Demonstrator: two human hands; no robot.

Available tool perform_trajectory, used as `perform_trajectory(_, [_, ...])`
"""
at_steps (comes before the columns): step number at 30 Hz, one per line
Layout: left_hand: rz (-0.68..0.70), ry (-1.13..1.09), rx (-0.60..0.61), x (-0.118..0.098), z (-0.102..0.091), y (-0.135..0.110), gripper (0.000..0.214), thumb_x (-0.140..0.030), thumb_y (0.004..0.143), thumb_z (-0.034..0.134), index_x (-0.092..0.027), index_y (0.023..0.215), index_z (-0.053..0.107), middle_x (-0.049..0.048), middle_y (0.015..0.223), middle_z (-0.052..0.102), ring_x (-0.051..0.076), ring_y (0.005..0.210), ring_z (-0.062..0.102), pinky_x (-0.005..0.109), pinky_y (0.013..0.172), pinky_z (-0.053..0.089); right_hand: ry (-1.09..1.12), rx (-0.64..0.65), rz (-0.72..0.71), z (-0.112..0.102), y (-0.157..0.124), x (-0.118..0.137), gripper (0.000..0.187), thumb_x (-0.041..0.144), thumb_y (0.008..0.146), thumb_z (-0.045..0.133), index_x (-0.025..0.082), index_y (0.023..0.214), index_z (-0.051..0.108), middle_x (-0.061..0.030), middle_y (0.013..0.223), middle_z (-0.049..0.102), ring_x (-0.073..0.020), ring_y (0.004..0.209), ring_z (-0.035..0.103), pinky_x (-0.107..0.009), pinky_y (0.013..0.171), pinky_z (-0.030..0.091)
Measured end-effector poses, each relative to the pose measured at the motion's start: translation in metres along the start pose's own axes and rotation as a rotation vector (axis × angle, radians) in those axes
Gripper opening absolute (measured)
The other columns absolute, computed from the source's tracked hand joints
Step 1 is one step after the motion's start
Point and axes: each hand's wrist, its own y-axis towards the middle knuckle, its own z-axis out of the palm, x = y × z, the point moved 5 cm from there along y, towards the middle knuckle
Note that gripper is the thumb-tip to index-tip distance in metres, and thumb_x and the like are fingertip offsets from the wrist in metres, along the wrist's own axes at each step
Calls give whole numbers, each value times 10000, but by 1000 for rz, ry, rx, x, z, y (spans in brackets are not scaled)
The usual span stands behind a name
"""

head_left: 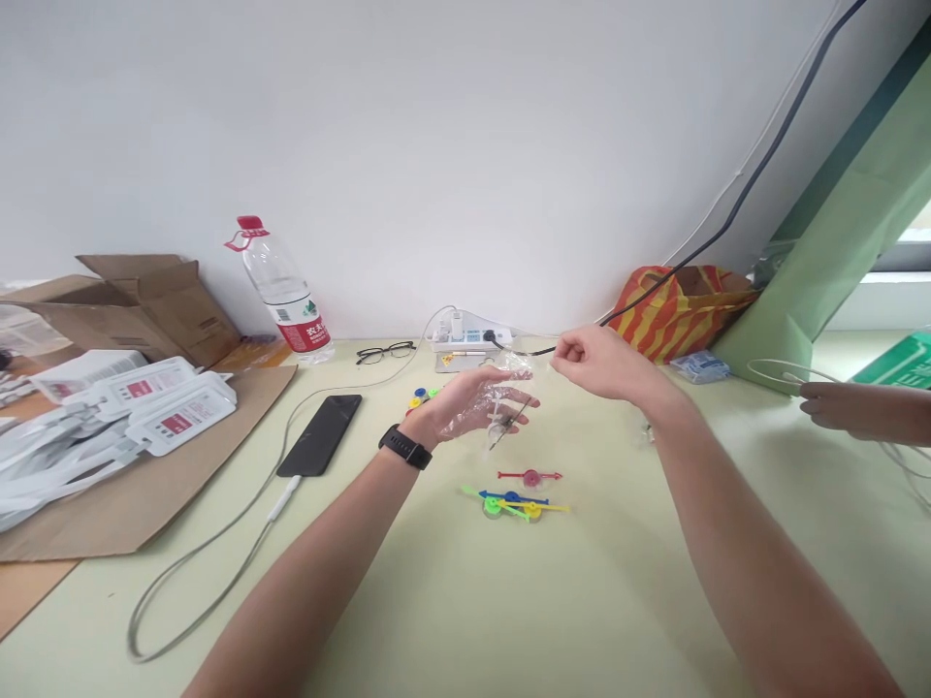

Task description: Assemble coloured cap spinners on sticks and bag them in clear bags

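Note:
My left hand [472, 402], a black watch band on its wrist, is turned palm up with its fingers curved around a crumpled clear plastic bag [465, 419]. A thin dark arrow-like piece [509, 427] with a clear round part shows at its fingers. To its right, my right hand [600, 361] is raised with fingertips pinched together; whatever they hold is too small or hidden. On the table below lie a red arrow spinner [531, 477] and, just nearer to me, overlapping blue [513, 497], green [493, 507] and yellow [535, 509] ones.
Behind my hands are a power strip [469, 339] and eyeglasses [386, 353]. To the left are a phone [320, 436] on a cable, a water bottle [291, 301], white tags [181, 412] and a cardboard box [160, 301]. At right, another person's hand [858, 409] is near a white cable.

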Motion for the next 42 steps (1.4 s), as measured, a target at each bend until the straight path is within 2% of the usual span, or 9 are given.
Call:
perform_trajectory(4, [59,-114,-43,-2,-9,3,410,-357,901,657,-166,1260,607,185,1171,721,290,912,733,451,894,527,-128,471,-83,23,-20,16,85,273,795,655,234,821,727,-29,882,745,-197,754,657,-272,586,405])
perform_trajectory(8, [129,-214,-76,-3,-18,5,384,-373,917,617,-143,1225,623,191,1149,723,290,894,733,455,888,537,-214,796,-136,67,-33,38,378,375,706,786,244,1051,707,-36,1069,728,-232,898,669,-270,586,403])
perform_trajectory(14, [213,-315,-91,-11,-26,0,427,-436,935,577,-127,1224,637,218,1233,699,298,942,723,464,889,551,-308,972,-128,115,-28,44,264,232,675,762,202,927,689,-40,1044,709,-212,840,663,-261,577,397])
perform_trajectory(20, [245,-329,-72,-17,-27,-4,391,-413,934,586,-131,1195,656,203,1225,705,280,927,718,438,883,549,34,970,-160,75,-23,21,296,259,760,711,173,1039,661,-39,947,691,-179,787,643,-255,621,462])
perform_trajectory(23, [238,-306,-59,-14,-25,-2,389,-386,924,600,-153,1234,638,190,1253,693,284,964,715,455,917,536,328,840,-211,38,-20,12,375,338,815,724,190,1154,662,-35,952,680,-172,809,647,-271,703,507])
perform_trajectory(27, [200,-284,-14,-6,-20,0,451,-406,916,587,-152,1288,610,206,1305,665,305,1017,705,475,927,526,733,284,-209,-2,-5,4,342,435,792,785,197,1011,672,-39,908,675,-187,807,655,-324,763,543])
perform_trajectory(31, [142,-232,15,3,-13,4,502,-401,900,584,-148,1333,593,216,1317,659,307,1014,704,482,936,512,923,-128,-93,-7,7,-5,396,519,739,842,193,891,674,-57,926,692,-196,867,670,-355,832,583])
perform_trajectory(37, [100,-156,45,9,-2,6,484,-368,903,586,-175,1348,590,191,1316,663,293,1009,695,465,932,496,969,-133,-47,16,16,3,390,558,839,747,172,822,699,-70,955,709,-185,880,693,-348,874,600])
perform_trajectory(42, [84,-100,50,9,5,6,466,-370,917,583,-185,1345,593,186,1347,644,284,1000,685,455,924,487,763,-213,-24,21,14,8,274,434,846,737,163,874,709,-64,865,725,-156,727,662,-280,679,561])
